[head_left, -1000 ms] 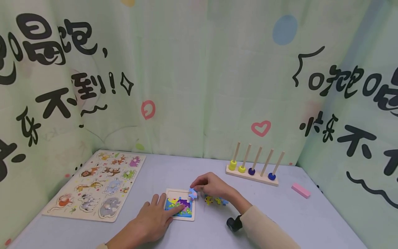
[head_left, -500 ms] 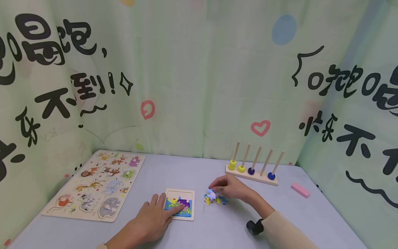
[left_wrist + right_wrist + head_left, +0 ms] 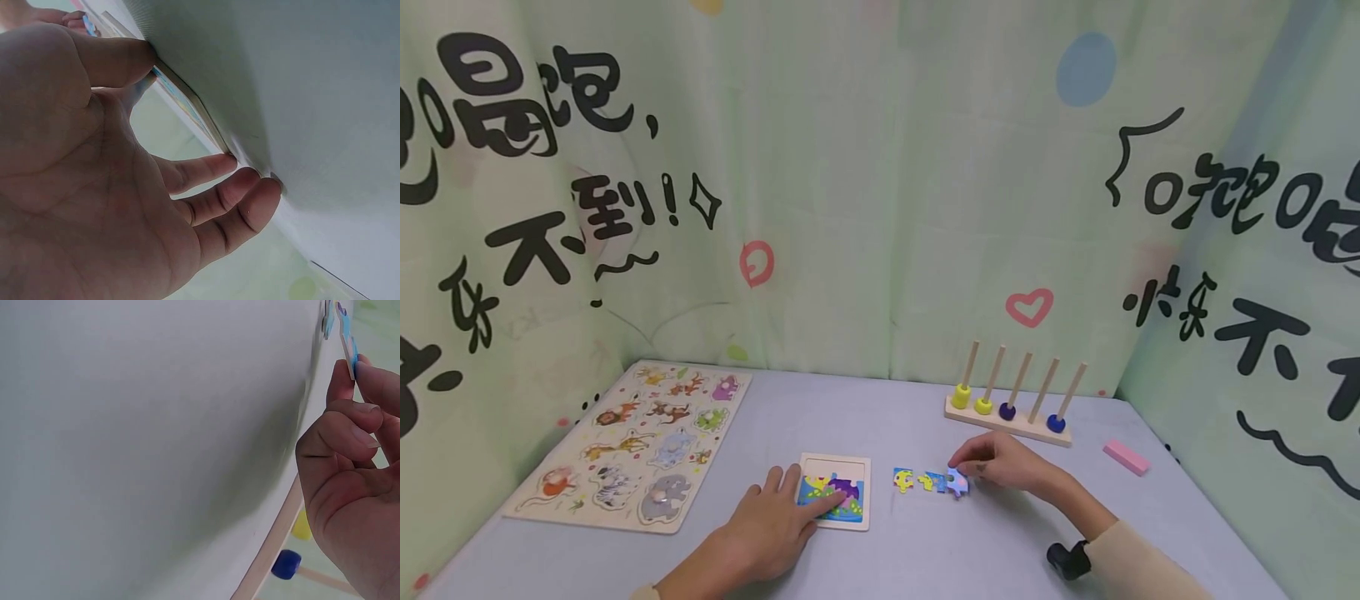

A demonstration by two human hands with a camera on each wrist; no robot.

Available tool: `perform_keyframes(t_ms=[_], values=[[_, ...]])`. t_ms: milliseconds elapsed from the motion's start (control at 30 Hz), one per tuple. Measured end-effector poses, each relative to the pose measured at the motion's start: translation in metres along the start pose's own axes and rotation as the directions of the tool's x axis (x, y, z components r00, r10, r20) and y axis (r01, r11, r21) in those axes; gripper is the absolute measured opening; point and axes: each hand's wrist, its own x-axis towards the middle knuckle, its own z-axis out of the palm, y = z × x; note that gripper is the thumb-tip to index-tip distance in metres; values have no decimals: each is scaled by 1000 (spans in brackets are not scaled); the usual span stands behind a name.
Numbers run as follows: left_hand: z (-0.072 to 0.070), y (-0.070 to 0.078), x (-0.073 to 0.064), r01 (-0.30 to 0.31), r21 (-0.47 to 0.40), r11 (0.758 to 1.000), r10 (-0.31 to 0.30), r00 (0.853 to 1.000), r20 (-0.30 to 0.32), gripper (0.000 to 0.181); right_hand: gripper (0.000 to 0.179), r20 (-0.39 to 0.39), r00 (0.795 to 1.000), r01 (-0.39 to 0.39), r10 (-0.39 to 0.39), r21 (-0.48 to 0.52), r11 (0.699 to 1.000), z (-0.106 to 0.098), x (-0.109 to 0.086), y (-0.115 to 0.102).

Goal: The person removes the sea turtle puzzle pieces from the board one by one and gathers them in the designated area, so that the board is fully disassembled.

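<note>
My left hand (image 3: 775, 527) lies with spread fingers on a small jigsaw puzzle in a wooden frame (image 3: 867, 500); its index finger rests across the colourful lower part, while the upper part shows bare wood. In the left wrist view, the thumb (image 3: 125, 61) touches the frame's edge. My right hand (image 3: 1000, 460) pinches a blue and pink jigsaw piece (image 3: 957, 483) between thumb and index finger. That piece is tilted just off the table in the right wrist view. Beside it, to the left, lie a yellow and blue piece (image 3: 903, 480) and other loose pieces (image 3: 931, 482).
A large wooden animal puzzle board (image 3: 647, 450) lies at the left. At the back right stands a peg stand (image 3: 1011, 423) with yellow and blue beads on its rods. A pink block (image 3: 1126, 457) lies near the right edge. Printed curtains (image 3: 850, 208) enclose the table.
My right hand has moved right, from the framed puzzle past the loose pieces, carrying the blue and pink jigsaw piece. My left hand has stayed on the frame.
</note>
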Motion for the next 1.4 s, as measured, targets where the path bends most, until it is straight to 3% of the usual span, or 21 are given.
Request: perform_keyframes(t_ms=[233,1400], values=[[0,0,0,5,-2,1000,-5,1000,6,49,16,3,999,-35,35,16,999,-2,-6,2],[2,-1,-2,-13,7,1000,14,999,-32,49,16,-22,998,-55,55,-2,999,-1,-4,8]])
